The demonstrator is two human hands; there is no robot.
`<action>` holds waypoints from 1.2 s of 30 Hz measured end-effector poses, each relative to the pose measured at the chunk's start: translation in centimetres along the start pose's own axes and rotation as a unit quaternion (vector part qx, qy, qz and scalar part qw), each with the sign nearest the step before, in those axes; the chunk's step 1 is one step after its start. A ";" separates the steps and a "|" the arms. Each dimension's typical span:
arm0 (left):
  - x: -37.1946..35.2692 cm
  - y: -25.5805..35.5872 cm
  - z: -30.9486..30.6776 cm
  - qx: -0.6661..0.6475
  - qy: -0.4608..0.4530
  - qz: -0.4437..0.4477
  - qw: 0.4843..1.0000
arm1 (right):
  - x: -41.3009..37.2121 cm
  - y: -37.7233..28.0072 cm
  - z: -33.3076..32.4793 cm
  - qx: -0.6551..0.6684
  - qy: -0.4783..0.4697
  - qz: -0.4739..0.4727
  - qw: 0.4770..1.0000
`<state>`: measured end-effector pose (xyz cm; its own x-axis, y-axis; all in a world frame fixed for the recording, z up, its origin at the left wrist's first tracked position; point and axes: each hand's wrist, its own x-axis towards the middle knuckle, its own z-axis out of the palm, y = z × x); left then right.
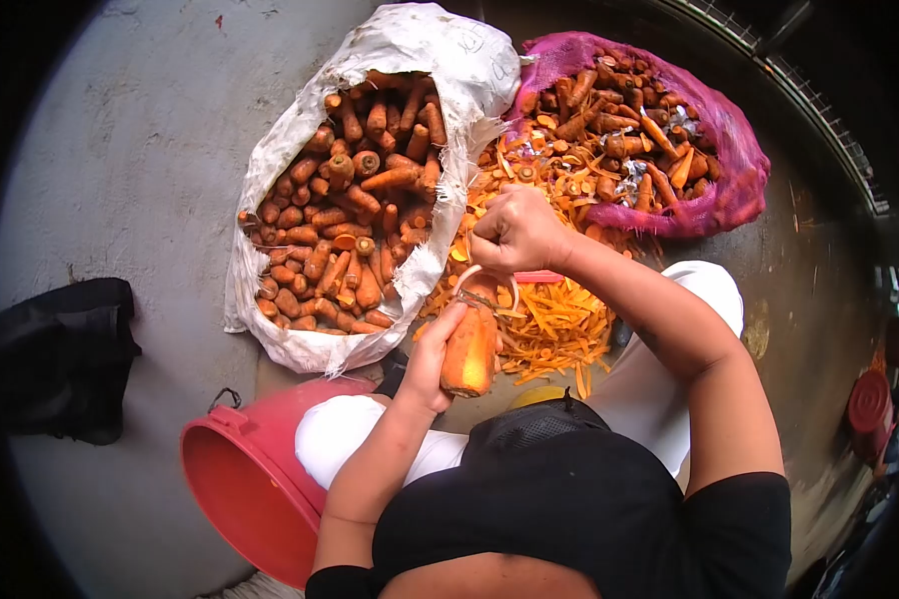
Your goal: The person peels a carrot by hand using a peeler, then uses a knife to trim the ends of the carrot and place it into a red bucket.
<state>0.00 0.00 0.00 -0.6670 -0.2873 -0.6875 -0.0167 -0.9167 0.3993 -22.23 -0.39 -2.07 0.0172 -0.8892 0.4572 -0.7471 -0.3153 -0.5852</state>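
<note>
My left hand [435,357] is wrapped round a thick carrot [467,361], which has a bright peeled strip along its side. Just above the carrot's far end, my right hand [519,230] is closed on a peeler [512,291] with a pale curved frame. The peeler's head sits at or very near the top of the carrot; whether it touches cannot be made out. Beneath and beyond both hands lies a heap of orange peelings [559,324].
A white sack [440,30] full of carrots stands ahead to the left. A pink mesh sack [744,150] with carrots lies ahead to the right. A red bucket [260,469] is tipped at the lower left, and black cloth [70,349] lies at the far left.
</note>
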 end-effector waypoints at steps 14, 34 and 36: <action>-1.9 0.8 0.4 0.005 -0.096 0.004 0.995 | 0.2 7.3 -3.4 -0.290 -0.019 0.268 0.918; 2.5 0.4 0.5 -0.079 0.041 0.012 0.996 | -0.9 -3.9 -0.6 0.049 0.002 -0.110 0.993; 2.7 0.3 0.3 -0.081 0.030 0.015 0.996 | -1.0 -3.8 -0.6 0.051 -0.005 -0.105 0.993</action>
<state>-2.07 -0.93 -1.57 -0.6192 -0.3264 -0.7142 0.1257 -0.9390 0.3201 -19.80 1.86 0.11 0.1723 -0.8034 0.5700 -0.6555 -0.5255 -0.5424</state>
